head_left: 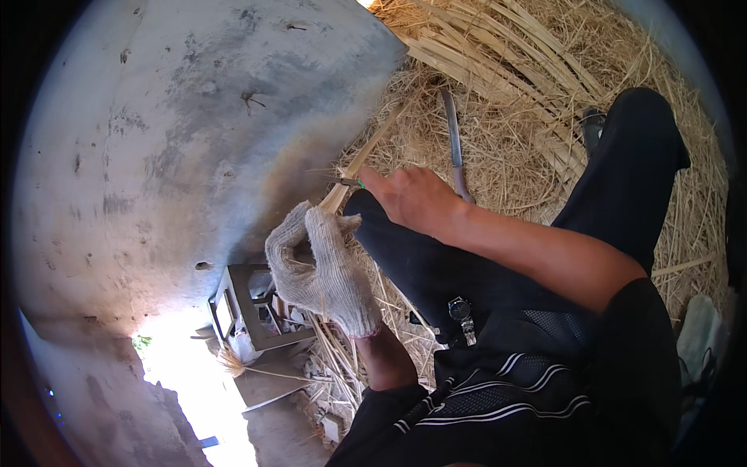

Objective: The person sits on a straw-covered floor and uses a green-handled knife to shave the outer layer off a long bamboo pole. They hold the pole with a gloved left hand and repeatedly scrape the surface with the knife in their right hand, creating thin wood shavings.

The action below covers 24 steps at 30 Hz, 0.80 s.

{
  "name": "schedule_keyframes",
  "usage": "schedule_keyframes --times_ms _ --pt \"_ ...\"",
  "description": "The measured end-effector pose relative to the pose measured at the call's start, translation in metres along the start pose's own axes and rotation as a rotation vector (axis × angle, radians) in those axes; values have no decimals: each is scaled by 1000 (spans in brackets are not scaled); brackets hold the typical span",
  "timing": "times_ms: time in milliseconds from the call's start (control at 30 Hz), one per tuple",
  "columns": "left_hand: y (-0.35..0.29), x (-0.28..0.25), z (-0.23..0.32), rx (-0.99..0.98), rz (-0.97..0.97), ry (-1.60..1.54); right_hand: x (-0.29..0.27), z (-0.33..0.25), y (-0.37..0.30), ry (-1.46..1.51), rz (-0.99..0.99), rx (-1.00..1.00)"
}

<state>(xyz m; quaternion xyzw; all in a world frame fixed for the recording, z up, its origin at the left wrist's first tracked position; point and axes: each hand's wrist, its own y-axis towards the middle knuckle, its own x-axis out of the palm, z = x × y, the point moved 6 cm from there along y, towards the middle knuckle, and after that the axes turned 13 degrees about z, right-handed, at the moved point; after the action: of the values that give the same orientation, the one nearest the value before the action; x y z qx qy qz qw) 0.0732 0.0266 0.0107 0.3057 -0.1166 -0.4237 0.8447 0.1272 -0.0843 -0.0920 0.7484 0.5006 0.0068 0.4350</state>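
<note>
My left hand (331, 272), in a grey-white knitted glove, is closed round the near end of a pale split-bamboo strip (372, 148). The strip slants away from me, up and to the right, beside the wall. In my bare right hand (416, 201) is a small knife (342, 180) with a bit of green at its handle. Its thin dark blade lies across the strip, just beyond the gloved fingers. My right fist hides most of the handle. Past that hand, a long-bladed knife (452, 128) with a brownish handle lies on the shavings.
Straw-like shavings (506, 187) cover the floor. A bundle of long bamboo strips (513, 70) lies at the far right. On the left rises a stained wall (187, 148), with a grey open-framed box (272, 340) at its foot. A wristwatch (460, 310) rests by my lap.
</note>
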Motion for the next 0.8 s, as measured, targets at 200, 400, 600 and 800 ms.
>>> schedule_keyframes --times_ms 200,400,600,800 --pt "22 -22 -10 -30 106 -36 37 -15 19 -78 -74 -82" --pt "78 -18 -20 -34 211 -60 80 -17 78 -480 -58 -41" --pt "59 -34 -3 10 33 -93 6 46 83 -379 -56 79" --pt "26 -8 -4 -11 -5 -192 -59 15 33 217 -89 206"
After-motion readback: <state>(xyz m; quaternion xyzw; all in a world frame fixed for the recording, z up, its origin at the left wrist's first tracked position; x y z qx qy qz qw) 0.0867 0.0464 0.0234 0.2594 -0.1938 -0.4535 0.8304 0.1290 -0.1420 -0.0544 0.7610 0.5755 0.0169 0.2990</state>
